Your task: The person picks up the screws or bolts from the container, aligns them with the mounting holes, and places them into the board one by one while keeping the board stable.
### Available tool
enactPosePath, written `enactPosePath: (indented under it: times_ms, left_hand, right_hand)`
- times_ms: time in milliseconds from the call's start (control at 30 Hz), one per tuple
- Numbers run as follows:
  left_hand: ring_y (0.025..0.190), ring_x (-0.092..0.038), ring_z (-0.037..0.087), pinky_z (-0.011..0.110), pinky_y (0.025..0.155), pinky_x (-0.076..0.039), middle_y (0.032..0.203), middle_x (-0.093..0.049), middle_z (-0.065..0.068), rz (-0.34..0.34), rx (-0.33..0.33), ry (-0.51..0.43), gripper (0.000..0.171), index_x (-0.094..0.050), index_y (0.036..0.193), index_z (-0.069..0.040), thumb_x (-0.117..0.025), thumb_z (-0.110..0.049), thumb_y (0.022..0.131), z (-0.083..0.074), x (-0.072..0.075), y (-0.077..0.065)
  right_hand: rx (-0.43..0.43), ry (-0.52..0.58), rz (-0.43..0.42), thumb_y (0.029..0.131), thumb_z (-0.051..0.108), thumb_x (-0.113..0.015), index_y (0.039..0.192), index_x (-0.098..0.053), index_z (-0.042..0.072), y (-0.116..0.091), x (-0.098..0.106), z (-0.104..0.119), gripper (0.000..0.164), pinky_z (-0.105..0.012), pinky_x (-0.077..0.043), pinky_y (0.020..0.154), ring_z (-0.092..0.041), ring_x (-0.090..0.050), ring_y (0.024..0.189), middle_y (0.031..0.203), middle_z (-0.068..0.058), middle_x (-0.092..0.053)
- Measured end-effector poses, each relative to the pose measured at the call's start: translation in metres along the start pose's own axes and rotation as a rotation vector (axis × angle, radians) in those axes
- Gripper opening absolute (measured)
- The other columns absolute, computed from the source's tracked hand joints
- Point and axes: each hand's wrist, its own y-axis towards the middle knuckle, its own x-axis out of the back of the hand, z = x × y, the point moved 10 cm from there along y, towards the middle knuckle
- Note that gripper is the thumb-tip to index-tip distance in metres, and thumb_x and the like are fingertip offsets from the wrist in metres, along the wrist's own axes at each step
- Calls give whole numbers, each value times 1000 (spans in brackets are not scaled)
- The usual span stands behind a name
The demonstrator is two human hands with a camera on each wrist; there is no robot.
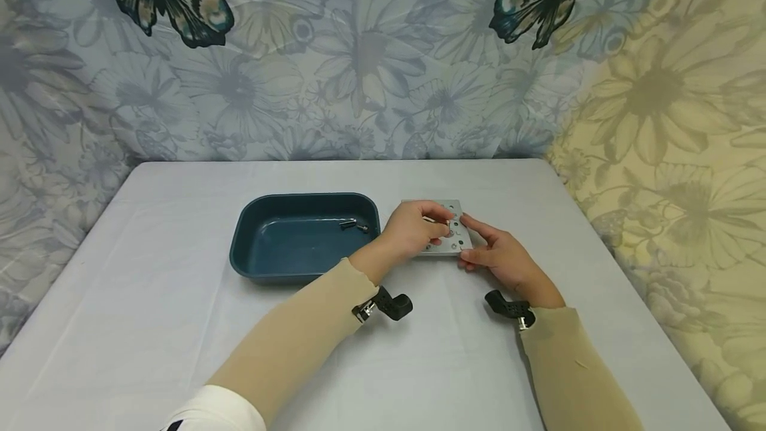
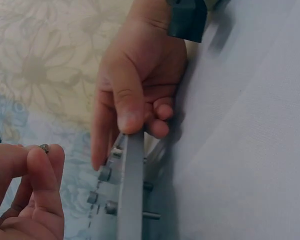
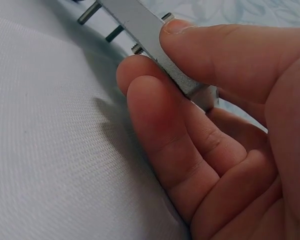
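Note:
My right hand (image 1: pixel 505 261) grips the near right corner of a flat grey metal plate (image 1: pixel 459 242), thumb on its edge and fingertips beneath it in the right wrist view. The plate is drilled with holes, and several screws (image 2: pixel 111 207) stand in it, their shanks coming out underneath. Over the plate's left part, my left hand (image 1: pixel 411 226) pinches a small screw (image 2: pixel 45 148) between thumb and fingertips. Only the end of that screw shows; the fingers hide the rest. In the left wrist view, the pinched screw is apart from the plate.
Left of the plate stands a dark teal tray (image 1: pixel 305 197) with a few loose screws (image 1: pixel 348 223) near its right end. A white cloth (image 1: pixel 455 364) covers the table. Behind it hangs a flowered fabric backdrop (image 1: pixel 365 85). Black wrist mounts (image 1: pixel 391 304) stick out from both sleeves.

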Motion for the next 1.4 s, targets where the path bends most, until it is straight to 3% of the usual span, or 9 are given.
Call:
enactPosePath:
  times_ms: [233, 667, 867, 967, 1267, 1400]
  left_hand:
    - [69, -68, 12, 26, 64, -55, 94, -67, 0, -43, -10, 116, 21, -75, 110, -6, -73, -3, 90, 8, -10, 9]
    - [56, -59, 8, 21, 54, -48, 79, -65, -5, -45, -60, 307, 15, -76, 106, -6, -69, -4, 93, 8, -23, 18]
    - [57, -59, 4, 17, 59, -48, 81, -67, -5, -23, -144, 465, 16, -77, 106, -8, -69, -6, 92, -1, -31, 22]
    - [61, -58, 2, 15, 63, -47, 88, -68, -4, -12, -193, 552, 16, -77, 107, -9, -70, -6, 92, -5, -35, 22]
    - [91, -60, 5, 15, 77, -45, 101, -69, -5, -12, -234, 670, 14, -78, 104, -13, -70, -11, 93, -8, -39, 23]
    - [95, -60, 6, 14, 79, -44, 105, -69, -3, 9, -266, 704, 12, -78, 103, -12, -69, -11, 94, -9, -42, 23]
  right_hand:
    - [0, 19, 10, 89, 17, -78, 156, -36, 20, -1, -2, -4, 80, -30, -55, 80, -30, -71, 79, 88, -20, -72]
    - [18, 30, 13, 89, 17, -78, 157, -35, 19, -2, -1, -3, 81, -30, -56, 79, -31, -71, 79, 87, -21, -72]
    - [4, 33, 5, 87, 17, -80, 156, -35, 19, -2, 1, -2, 83, -29, -56, 79, -31, -71, 79, 87, -21, -72]
    - [8, 36, 5, 87, 16, -79, 156, -35, 19, -2, 1, 0, 82, -28, -55, 79, -29, -71, 78, 88, -21, -72]
    - [6, 86, 20, 89, 14, -77, 157, -33, 17, -2, -2, -2, 82, -33, -57, 74, -26, -71, 79, 87, -23, -71]
    - [16, 74, 20, 89, 15, -78, 158, -32, 18, -3, -2, -1, 82, -33, -57, 74, -26, -71, 80, 87, -22, -72]
